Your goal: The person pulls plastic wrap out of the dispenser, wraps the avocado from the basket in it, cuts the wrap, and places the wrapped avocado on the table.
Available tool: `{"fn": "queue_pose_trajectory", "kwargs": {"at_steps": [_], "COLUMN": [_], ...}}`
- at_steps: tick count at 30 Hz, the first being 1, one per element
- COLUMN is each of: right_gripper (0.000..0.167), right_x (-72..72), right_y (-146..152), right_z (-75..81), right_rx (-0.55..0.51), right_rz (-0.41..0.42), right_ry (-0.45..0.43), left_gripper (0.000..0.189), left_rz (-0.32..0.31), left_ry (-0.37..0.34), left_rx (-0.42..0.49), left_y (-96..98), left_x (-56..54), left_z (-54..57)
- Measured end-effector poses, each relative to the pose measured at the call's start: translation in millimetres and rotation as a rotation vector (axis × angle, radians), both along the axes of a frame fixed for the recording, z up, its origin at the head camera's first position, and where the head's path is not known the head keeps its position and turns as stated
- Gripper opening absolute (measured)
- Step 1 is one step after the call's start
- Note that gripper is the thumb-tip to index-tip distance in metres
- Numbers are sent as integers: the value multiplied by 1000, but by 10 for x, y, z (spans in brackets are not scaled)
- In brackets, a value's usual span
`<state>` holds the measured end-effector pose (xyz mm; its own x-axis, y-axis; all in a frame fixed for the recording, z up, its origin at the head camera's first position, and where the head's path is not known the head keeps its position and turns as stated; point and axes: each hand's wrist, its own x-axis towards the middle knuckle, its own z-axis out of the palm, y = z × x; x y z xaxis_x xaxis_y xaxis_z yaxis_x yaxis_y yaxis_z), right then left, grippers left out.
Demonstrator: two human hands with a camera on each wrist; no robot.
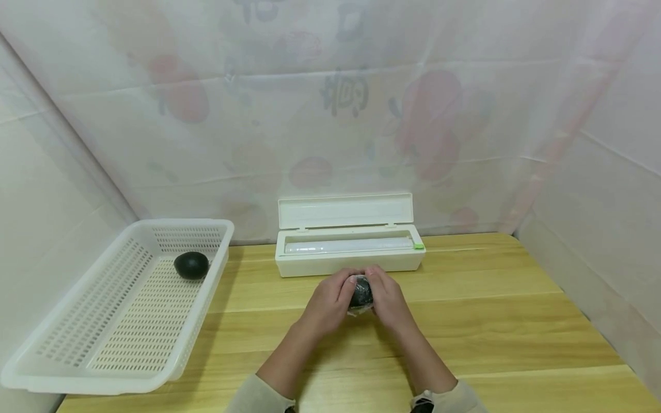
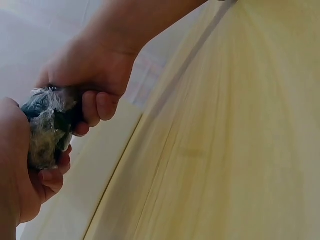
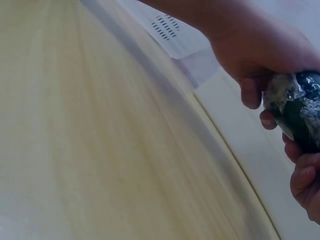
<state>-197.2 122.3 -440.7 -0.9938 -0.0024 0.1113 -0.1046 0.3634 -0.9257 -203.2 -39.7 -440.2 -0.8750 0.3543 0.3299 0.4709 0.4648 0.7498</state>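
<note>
Both hands hold a dark avocado [image 1: 362,292] between them, above the table in front of the box. Crinkled cling film wraps the avocado [image 2: 50,125], with loose film bunched at its underside. My left hand [image 1: 330,299] grips its left side, thumb on top. On the other side, my right hand [image 1: 388,298] curls its fingers round it. In the right wrist view, dark green skin of the avocado [image 3: 302,112] shows through the shiny film.
A white box [image 1: 351,264] with its lid raised stands at the back, holding a roll of cling film [image 1: 348,245]. A white perforated basket [image 1: 170,367] at left holds another dark avocado [image 1: 191,265]. Printed cloth walls surround the wooden table [image 1: 506,321].
</note>
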Motion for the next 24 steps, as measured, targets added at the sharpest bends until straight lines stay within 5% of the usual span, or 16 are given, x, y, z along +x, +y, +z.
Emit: {"fn": "queue_pose_trajectory", "kwargs": {"at_steps": [8,15,21,24], "right_gripper": [34,38,25,17], "right_x": [17,32,59,59], "right_y": [-57,-67,-51,-54], "right_z": [1,-17,-36,-30], "right_rx": [136,129,245,285], "right_rz": [-85,-30,0,-54], "right_ry": [101,190,415,473], "left_gripper": [38,45,55,59], "left_rz": [64,136,37,0], "left_ry": [-59,-407,-719,-727], "left_rx": [49,278,444,474], "left_y": [29,17,-1,19], "left_x": [3,-41,-75,-67], "left_z": [-2,16,58,54]}}
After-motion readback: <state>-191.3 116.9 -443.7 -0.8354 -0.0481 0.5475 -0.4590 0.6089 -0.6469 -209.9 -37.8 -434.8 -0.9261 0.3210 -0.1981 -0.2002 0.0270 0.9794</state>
